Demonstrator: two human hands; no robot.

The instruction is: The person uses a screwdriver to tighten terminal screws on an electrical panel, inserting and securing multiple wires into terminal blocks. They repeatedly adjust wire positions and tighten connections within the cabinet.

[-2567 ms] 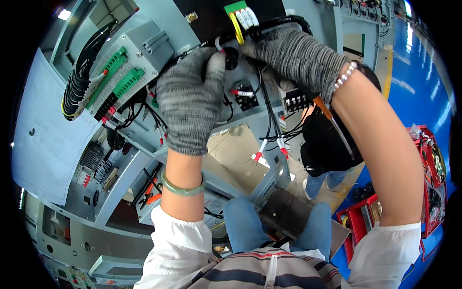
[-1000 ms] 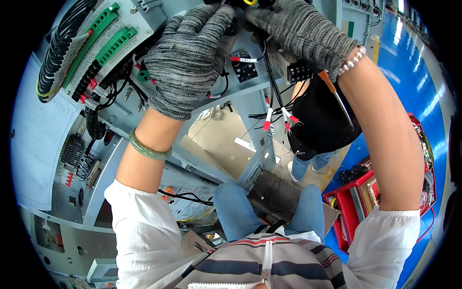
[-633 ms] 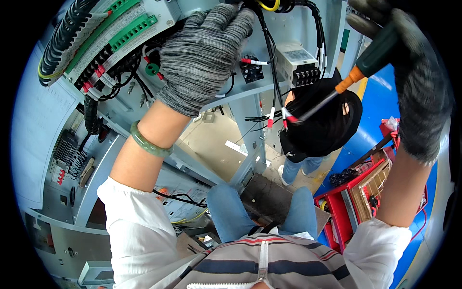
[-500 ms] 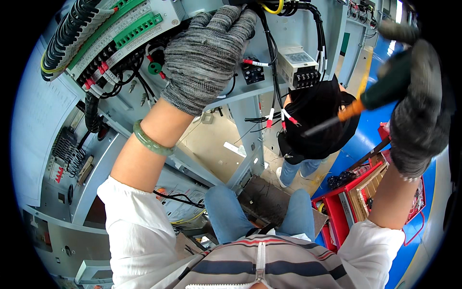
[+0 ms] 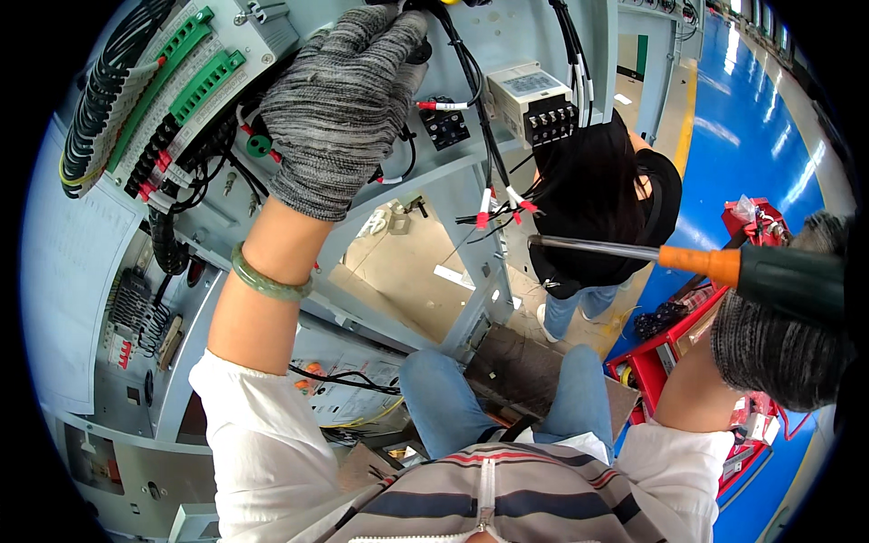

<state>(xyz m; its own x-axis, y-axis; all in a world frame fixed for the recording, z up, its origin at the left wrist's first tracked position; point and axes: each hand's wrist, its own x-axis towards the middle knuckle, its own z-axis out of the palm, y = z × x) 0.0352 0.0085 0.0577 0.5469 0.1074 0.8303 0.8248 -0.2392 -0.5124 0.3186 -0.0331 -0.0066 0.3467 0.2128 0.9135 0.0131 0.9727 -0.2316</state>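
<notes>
High left of the middle, the left hand [image 5: 339,118] is near black wires [image 5: 470,65]; I can't tell if it grips. Far right, the right hand [image 5: 778,357] holds a screwdriver [image 5: 701,262]; it looks like a wiring step, and using the tool needs careful aim.

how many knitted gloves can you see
2: one on the left hand, near the picture's top; one on the right hand, holding the screwdriver. Others may be hidden.

The only view, a head-worn fisheye, looks down over the striped jacket [image 5: 430,500], facing the grey cabinet [image 5: 518,38] close ahead, with the blue floor [image 5: 747,149] farther off at right.
</notes>
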